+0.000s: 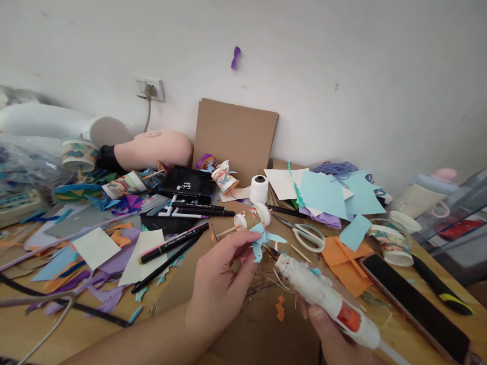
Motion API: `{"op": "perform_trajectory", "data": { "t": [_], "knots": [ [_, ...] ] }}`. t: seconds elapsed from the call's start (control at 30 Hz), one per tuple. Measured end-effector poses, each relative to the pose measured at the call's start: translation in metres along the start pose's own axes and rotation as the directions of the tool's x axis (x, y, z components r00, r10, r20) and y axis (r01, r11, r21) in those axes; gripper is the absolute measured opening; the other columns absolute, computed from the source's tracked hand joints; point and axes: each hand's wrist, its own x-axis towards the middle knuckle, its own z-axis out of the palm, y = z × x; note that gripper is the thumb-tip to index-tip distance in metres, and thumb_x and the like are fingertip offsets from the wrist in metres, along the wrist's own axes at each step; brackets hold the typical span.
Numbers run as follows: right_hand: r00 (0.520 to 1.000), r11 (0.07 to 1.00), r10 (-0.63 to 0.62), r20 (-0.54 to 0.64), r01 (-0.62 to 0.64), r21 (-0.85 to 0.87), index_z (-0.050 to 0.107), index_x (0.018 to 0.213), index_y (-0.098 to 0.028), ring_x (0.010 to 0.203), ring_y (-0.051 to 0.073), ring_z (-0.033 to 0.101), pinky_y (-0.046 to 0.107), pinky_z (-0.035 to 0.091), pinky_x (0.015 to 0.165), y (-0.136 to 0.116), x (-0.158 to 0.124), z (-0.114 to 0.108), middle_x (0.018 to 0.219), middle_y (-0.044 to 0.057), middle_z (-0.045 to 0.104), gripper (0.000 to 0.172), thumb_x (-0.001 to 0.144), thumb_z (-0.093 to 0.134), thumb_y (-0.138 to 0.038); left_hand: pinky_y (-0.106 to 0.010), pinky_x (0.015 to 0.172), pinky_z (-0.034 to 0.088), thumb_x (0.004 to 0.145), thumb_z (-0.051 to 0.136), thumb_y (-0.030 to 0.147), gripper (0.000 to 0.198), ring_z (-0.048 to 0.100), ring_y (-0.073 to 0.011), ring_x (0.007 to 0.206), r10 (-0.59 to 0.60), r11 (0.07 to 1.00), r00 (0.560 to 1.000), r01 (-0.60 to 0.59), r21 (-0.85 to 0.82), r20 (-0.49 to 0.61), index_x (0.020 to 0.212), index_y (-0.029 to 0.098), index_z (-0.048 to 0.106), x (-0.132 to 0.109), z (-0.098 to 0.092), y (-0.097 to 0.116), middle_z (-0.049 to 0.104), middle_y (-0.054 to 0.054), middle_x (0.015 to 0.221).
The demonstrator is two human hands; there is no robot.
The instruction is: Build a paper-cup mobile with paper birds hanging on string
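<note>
In the middle of the head view my left hand (224, 281) pinches a cut piece of light blue paper (259, 242) between thumb and fingers. My right hand (331, 329) is wrapped round a white glue gun (323, 291) with a red switch; a glue stick trails from its rear. The gun's dark nozzle points at the blue paper, close to it; whether they touch I cannot tell. Just beyond the paper lies a patterned paper cup (251, 215) on its side. Below sits a brown cardboard sheet (266, 329) with an orange paper scrap (280, 308) on it.
White-handled scissors (304, 235) and orange paper (346, 268) lie to the right, with a phone (414, 304) nearer the edge. Markers (173, 243) and paper scraps (110, 289) crowd the left. A thread spool (259, 189) stands behind; a mannequin head (155, 149) lies by the wall.
</note>
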Motion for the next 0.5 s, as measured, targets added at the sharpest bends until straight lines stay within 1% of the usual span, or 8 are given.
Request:
{"op": "perform_trajectory", "data": {
  "t": [0.07, 0.1, 0.17, 0.23, 0.3, 0.4, 0.47, 0.5],
  "knots": [
    [0.997, 1.000, -0.029, 0.072, 0.028, 0.007, 0.060, 0.075, -0.026, 0.056, 0.015, 0.062, 0.022, 0.057, 0.057, -0.0034, 0.0019, -0.0016, 0.065, -0.002, 0.062, 0.025, 0.092, 0.053, -0.042, -0.016, 0.074, 0.056, 0.084, 0.058, 0.003, 0.033, 0.070, -0.0101, 0.080, 0.005, 1.000, 1.000, -0.005, 0.001, -0.005, 0.108, 0.025, 0.065, -0.0001, 0.0002, 0.0000, 0.073, 0.001, 0.093],
    [0.996, 0.999, -0.037, 0.083, 0.037, 0.002, 0.060, 0.080, -0.027, 0.060, 0.016, 0.065, 0.023, 0.058, 0.059, -0.0037, 0.0019, -0.0026, 0.068, -0.002, 0.064, 0.021, 0.093, 0.053, -0.042, -0.016, 0.074, 0.056, 0.084, 0.058, 0.003, 0.033, 0.070, -0.0102, 0.080, 0.008, 1.000, 1.000, -0.008, 0.000, -0.006, 0.108, 0.025, 0.065, -0.0001, 0.0002, 0.0002, 0.073, 0.001, 0.093],
    [0.996, 0.999, -0.038, 0.079, 0.040, -0.028, 0.060, 0.090, -0.030, 0.066, 0.018, 0.068, 0.024, 0.060, 0.064, -0.0031, 0.0012, -0.0042, 0.072, -0.002, 0.067, 0.012, 0.092, 0.055, -0.041, -0.017, 0.074, 0.057, 0.084, 0.059, 0.003, 0.033, 0.070, -0.0108, 0.081, 0.008, 1.000, 1.000, -0.008, -0.002, -0.008, 0.108, 0.024, 0.065, 0.0003, 0.0003, 0.0005, 0.073, 0.000, 0.093],
    [0.996, 0.997, -0.045, 0.073, 0.049, -0.052, 0.059, 0.097, -0.032, 0.071, 0.019, 0.070, 0.026, 0.060, 0.069, -0.0027, 0.0010, -0.0049, 0.079, -0.002, 0.071, 0.010, 0.092, 0.056, -0.040, -0.017, 0.075, 0.057, 0.083, 0.059, 0.002, 0.033, 0.070, -0.0107, 0.082, 0.008, 1.000, 1.000, -0.008, -0.003, -0.009, 0.108, 0.024, 0.065, 0.0010, 0.0002, 0.0009, 0.073, 0.000, 0.093],
    [0.995, 0.998, -0.038, 0.088, 0.042, -0.043, 0.058, 0.098, -0.032, 0.069, 0.018, 0.070, 0.025, 0.060, 0.068, -0.0039, 0.0021, -0.0045, 0.080, -0.002, 0.072, 0.011, 0.093, 0.054, -0.041, -0.016, 0.075, 0.056, 0.084, 0.058, 0.002, 0.033, 0.070, -0.0101, 0.082, 0.009, 1.000, 1.000, -0.009, -0.003, -0.010, 0.107, 0.024, 0.065, 0.0016, -0.0002, 0.0013, 0.073, 0.000, 0.094],
    [0.995, 0.999, -0.033, 0.099, 0.035, -0.018, 0.058, 0.090, -0.029, 0.062, 0.017, 0.068, 0.023, 0.059, 0.061, -0.0041, 0.0025, -0.0031, 0.073, -0.001, 0.069, 0.016, 0.094, 0.050, -0.043, -0.016, 0.072, 0.056, 0.083, 0.058, 0.002, 0.033, 0.070, -0.0106, 0.079, 0.017, 1.000, 1.000, -0.017, 0.003, -0.012, 0.106, 0.023, 0.066, 0.0019, -0.0004, 0.0017, 0.073, 0.000, 0.092],
    [0.996, 0.998, -0.034, 0.081, 0.038, -0.044, 0.060, 0.089, -0.029, 0.063, 0.018, 0.068, 0.025, 0.061, 0.065, 0.0007, -0.0014, -0.0033, 0.073, -0.001, 0.070, 0.017, 0.093, 0.052, -0.043, -0.017, 0.070, 0.057, 0.082, 0.058, 0.002, 0.032, 0.070, -0.0115, 0.077, 0.018, 1.000, 1.000, -0.017, 0.013, -0.016, 0.106, 0.023, 0.067, 0.0016, -0.0002, 0.0018, 0.073, -0.001, 0.091],
    [0.998, 0.996, -0.034, 0.048, 0.038, -0.076, 0.062, 0.091, -0.029, 0.066, 0.019, 0.069, 0.028, 0.062, 0.070, 0.0047, -0.0045, -0.0040, 0.075, 0.000, 0.070, 0.017, 0.091, 0.055, -0.044, -0.018, 0.070, 0.057, 0.082, 0.058, 0.002, 0.032, 0.070, -0.0117, 0.077, 0.016, 1.000, 1.000, -0.015, 0.017, -0.018, 0.105, 0.023, 0.067, 0.0014, 0.0000, 0.0018, 0.073, -0.001, 0.091]
  ]
}}
